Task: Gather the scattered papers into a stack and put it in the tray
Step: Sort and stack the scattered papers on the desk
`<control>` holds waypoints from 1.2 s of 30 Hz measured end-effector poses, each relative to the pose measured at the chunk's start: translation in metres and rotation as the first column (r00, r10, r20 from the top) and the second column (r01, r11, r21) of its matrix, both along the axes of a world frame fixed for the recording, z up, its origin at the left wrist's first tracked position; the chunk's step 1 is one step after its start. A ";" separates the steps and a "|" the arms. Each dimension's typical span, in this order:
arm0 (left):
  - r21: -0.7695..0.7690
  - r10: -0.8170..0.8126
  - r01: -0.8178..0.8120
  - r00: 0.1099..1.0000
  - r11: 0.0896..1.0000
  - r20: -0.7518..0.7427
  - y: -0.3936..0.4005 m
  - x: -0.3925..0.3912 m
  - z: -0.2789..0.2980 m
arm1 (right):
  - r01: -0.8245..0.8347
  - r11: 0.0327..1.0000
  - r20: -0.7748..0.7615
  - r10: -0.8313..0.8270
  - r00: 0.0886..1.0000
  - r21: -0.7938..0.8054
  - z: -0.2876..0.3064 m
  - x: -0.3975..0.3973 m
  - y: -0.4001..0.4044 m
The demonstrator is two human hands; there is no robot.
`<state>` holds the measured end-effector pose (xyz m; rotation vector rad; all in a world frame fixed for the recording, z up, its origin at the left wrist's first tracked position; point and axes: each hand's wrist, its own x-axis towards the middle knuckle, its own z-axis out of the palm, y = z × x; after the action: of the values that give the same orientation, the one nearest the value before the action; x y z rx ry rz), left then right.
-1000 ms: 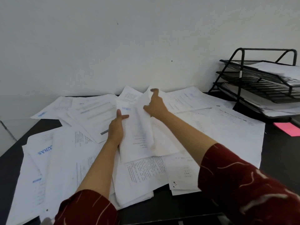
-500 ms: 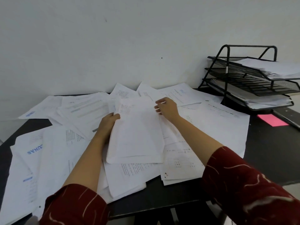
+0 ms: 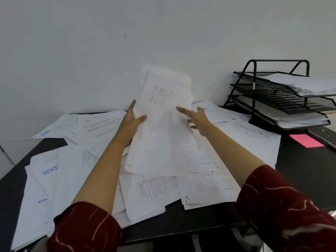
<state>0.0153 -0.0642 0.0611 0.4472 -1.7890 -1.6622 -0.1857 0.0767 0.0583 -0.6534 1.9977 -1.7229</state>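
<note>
Many white printed papers [image 3: 76, 160] lie scattered and overlapping across the dark table [image 3: 305, 171]. My left hand [image 3: 131, 122] grips the left edge of a small bundle of sheets [image 3: 163, 124], thumb on top, and holds it tilted up off the pile. My right hand [image 3: 197, 120] is beside the bundle's right edge with fingers spread and straight, holding nothing. A black wire tray rack [image 3: 254, 91] with three tiers stands at the back right, with papers lying in its top and bottom tiers.
A pink sheet [image 3: 306, 140] lies on the table just in front of the rack. A white wall runs close behind the table. The table's front edge is near my sleeves, and bare dark tabletop shows on the right.
My left hand has raised the bundle from lying on the pile to tilted upright. My right hand has let go of the bundle's top edge and opened beside it.
</note>
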 end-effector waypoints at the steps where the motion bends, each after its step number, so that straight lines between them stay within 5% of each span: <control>1: 0.000 -0.011 0.011 0.999 1.000 -0.042 0.002 -0.002 0.010 | 0.025 1.000 -0.060 -0.025 0.998 0.002 0.015 -0.001 0.001; 8: -0.112 0.068 -0.099 0.965 0.989 -0.253 0.026 -0.012 0.073 | -0.057 0.912 -0.273 -0.062 0.960 -0.407 0.083 -0.005 0.034; 17: -0.050 0.129 -0.131 0.991 0.990 -0.037 0.030 -0.023 0.023 | -0.109 0.962 -0.263 0.041 0.964 -0.249 0.019 0.002 0.036; 23: -0.031 0.200 -0.206 0.968 0.978 -0.150 0.037 -0.028 0.042 | -0.061 0.932 -0.275 -0.043 0.960 -0.358 0.035 0.003 0.038; 29: -0.008 0.207 -0.207 0.978 0.978 0.002 0.040 -0.033 0.017 | -0.070 0.953 -0.227 0.001 0.974 -0.294 0.014 0.001 0.036; 36: -0.056 0.240 -0.246 0.965 0.968 -0.104 0.037 -0.037 0.042 | -0.020 0.921 -0.246 -0.083 0.966 -0.389 0.031 0.003 0.037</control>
<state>-0.0214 -0.0268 0.1035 0.5242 -1.6432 -1.4247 -0.1828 0.1137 0.0889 -1.0292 1.8421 -2.1790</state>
